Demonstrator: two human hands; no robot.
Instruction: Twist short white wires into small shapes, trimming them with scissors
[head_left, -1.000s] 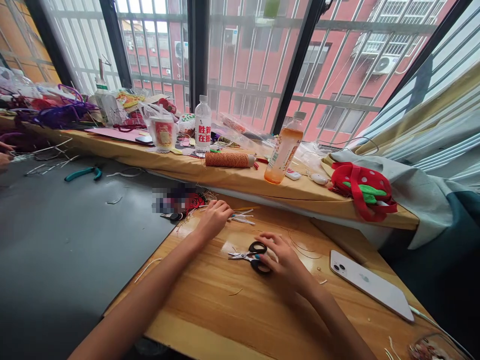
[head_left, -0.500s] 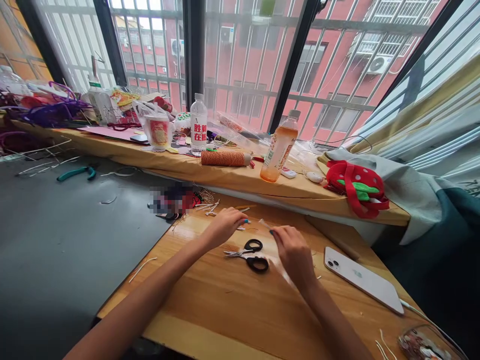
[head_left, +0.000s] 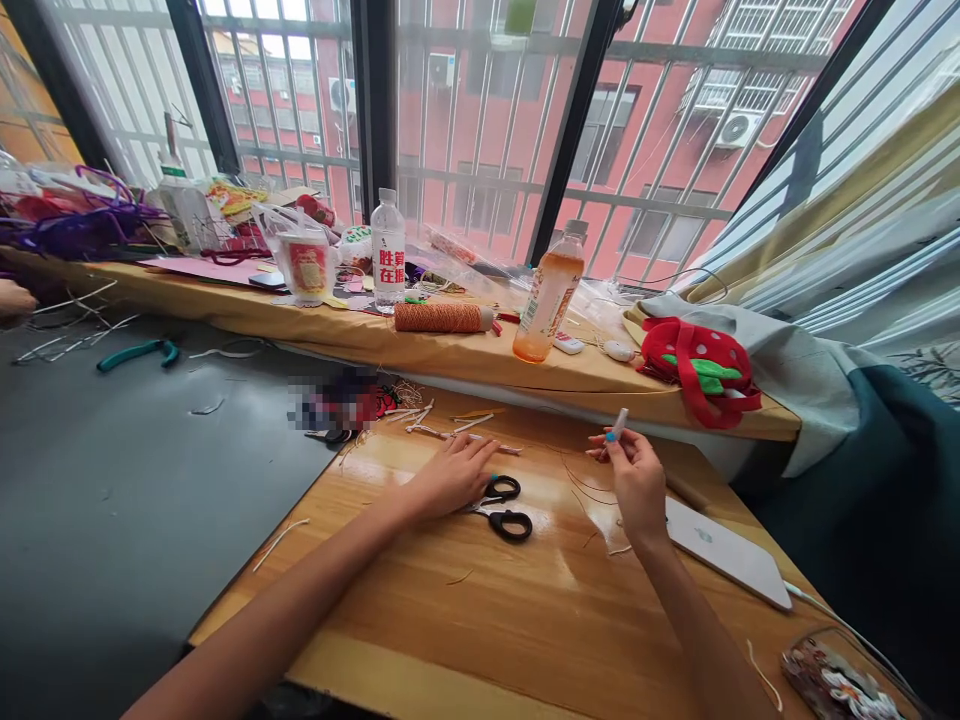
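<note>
My right hand point(head_left: 634, 475) is raised a little above the wooden table point(head_left: 480, 620), its fingers pinched on a short white stick point(head_left: 618, 421) that points up. My left hand point(head_left: 454, 476) rests on the table with its fingers curled over the blades of the black-handled scissors point(head_left: 501, 508). Several white sticks point(head_left: 450, 428) lie just beyond my left hand. Thin wire strands point(head_left: 583, 488) lie between my two hands.
A white phone point(head_left: 731, 556) lies face down by my right wrist. On the yellow ledge point(head_left: 450, 350) stand an orange drink bottle point(head_left: 548, 293), a water bottle point(head_left: 387, 250), an orange thread spool point(head_left: 441, 317) and a strawberry bag point(head_left: 701, 370). Teal pliers point(head_left: 135, 352) lie on the grey mat. Another person's hand point(head_left: 13, 298) shows far left.
My right hand left the scissors, picked up a white stick and lifted it to the right. My left hand moved from the loose sticks onto the scissors.
</note>
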